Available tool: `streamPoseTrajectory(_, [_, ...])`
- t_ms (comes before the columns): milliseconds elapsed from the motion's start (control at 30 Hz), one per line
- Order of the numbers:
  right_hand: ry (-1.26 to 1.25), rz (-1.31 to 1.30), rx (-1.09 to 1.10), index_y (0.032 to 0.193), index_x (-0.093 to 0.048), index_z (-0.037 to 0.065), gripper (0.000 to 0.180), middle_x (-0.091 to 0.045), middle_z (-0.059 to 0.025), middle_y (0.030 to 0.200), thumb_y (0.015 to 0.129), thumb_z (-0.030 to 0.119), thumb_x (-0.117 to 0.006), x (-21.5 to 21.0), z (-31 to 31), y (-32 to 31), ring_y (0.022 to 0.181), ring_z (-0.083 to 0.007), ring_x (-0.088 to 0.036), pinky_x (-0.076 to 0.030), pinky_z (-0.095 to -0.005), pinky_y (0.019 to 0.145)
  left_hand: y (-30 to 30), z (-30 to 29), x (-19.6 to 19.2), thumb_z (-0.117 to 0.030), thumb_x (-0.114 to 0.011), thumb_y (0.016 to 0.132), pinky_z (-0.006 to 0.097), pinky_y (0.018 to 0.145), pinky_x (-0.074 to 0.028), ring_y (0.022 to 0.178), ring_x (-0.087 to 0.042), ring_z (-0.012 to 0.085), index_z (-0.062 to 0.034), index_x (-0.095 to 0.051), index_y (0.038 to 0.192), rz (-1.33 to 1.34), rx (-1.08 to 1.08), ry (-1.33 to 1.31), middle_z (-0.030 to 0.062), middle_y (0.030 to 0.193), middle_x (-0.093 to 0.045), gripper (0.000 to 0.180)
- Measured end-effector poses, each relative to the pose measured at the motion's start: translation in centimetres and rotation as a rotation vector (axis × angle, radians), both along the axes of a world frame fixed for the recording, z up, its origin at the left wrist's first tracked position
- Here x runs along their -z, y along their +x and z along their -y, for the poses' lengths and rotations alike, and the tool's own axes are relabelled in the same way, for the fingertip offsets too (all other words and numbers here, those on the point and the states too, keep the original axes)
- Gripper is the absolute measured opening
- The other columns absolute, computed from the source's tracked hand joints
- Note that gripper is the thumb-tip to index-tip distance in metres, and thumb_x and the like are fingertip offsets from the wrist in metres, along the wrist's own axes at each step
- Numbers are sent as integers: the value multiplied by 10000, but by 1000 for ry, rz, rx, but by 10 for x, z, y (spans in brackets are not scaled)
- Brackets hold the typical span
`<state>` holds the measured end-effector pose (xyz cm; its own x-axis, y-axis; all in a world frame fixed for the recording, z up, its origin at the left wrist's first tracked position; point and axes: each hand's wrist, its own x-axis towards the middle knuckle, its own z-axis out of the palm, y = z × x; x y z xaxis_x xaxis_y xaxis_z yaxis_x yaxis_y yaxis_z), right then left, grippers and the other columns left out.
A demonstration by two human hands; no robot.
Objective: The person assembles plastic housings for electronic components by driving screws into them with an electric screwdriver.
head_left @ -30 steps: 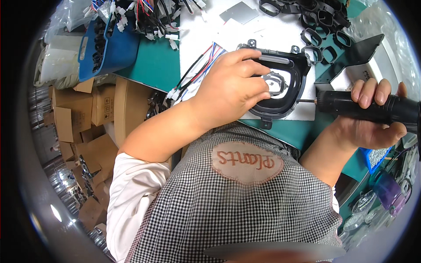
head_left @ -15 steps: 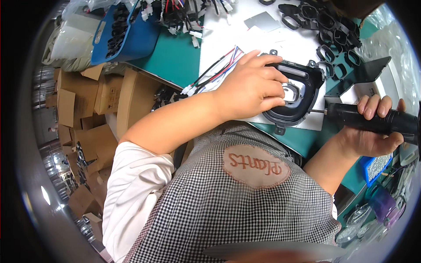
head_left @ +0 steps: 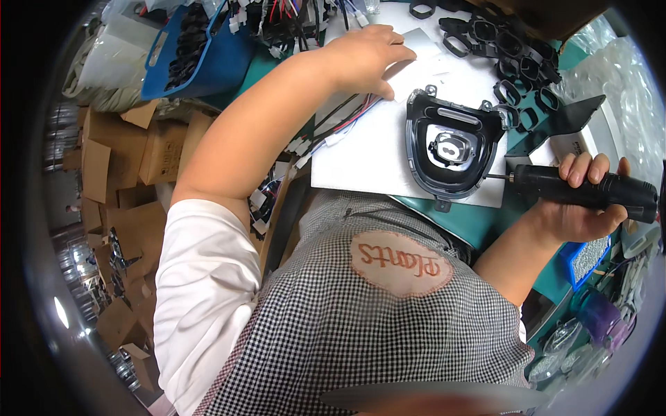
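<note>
A black lamp housing (head_left: 422, 170) with a pale insert in its middle lies on a white foam board (head_left: 361, 166). My right hand (head_left: 586, 197) is wrapped round a black electric screwdriver (head_left: 538, 183), held level. Its thin bit points left, and the tip is at the housing's right rim; whether it touches cannot be told. Beyond the housing, to the left, my left hand (head_left: 371, 59) reaches over the board with fingers apart and bent. Close to its fingertips is a flat grey plate (head_left: 420, 43). Wires with white connectors (head_left: 347, 121) lie below that hand.
Black ring-shaped parts (head_left: 513, 55) are heaped at the far right. A blue basket (head_left: 232, 59) of black parts stands far left, beside bundled wires (head_left: 295, 21). A blue tray (head_left: 579, 267) of small screws sits right. Cardboard boxes (head_left: 114, 152) are at left; plastic bags (head_left: 617, 76) at far right.
My left hand has let go of the housing and moved up and left toward the grey plate, uncovering the housing's insert. My right hand still holds the screwdriver in nearly the same place.
</note>
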<state>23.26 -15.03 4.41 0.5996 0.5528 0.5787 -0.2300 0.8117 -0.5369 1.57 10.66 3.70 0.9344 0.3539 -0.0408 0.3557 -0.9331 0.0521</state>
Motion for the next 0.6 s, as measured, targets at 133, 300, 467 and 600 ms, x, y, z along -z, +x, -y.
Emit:
streamPoseTrajectory(133, [-5,50,48,1336,-433,46,707,-507,-105,854,845,526,-601,-8,10,-2,645,-201,-517,-436,-341,590,5,-1,-9,-208,-814,654,388,1015,-406,1210,-474,311,-108,-493,1278,-29,55,-142,122,1288,-503,709])
streamPoseTrajectory(300, [-16,276,230,1351,-431,53,722,-524,-129,884,851,554,-572,-35,40,-2,654,-226,-530,-459,-369,594,-11,14,-18,-212,-818,628,399,945,-446,1157,-497,315,-86,-491,1269,39,55,-26,119,1236,-506,730])
streamPoseTrajectory(467, [-7,471,402,1362,-373,101,704,-576,-178,969,878,594,-509,-50,67,9,709,-274,-584,-490,-413,613,-16,14,-23,-250,-838,593,390,918,-461,1112,-528,310,-83,-525,1259,-16,-2,-4,125,1180,-548,754])
streamPoseTrajectory(600, [-76,562,567,1362,-306,91,753,-594,-178,894,870,624,-507,-51,70,7,636,-279,-600,-520,-413,568,-19,19,-24,-234,-843,580,383,876,-481,1055,-563,312,-73,-578,1214,75,-29,81,121,1134,-582,706])
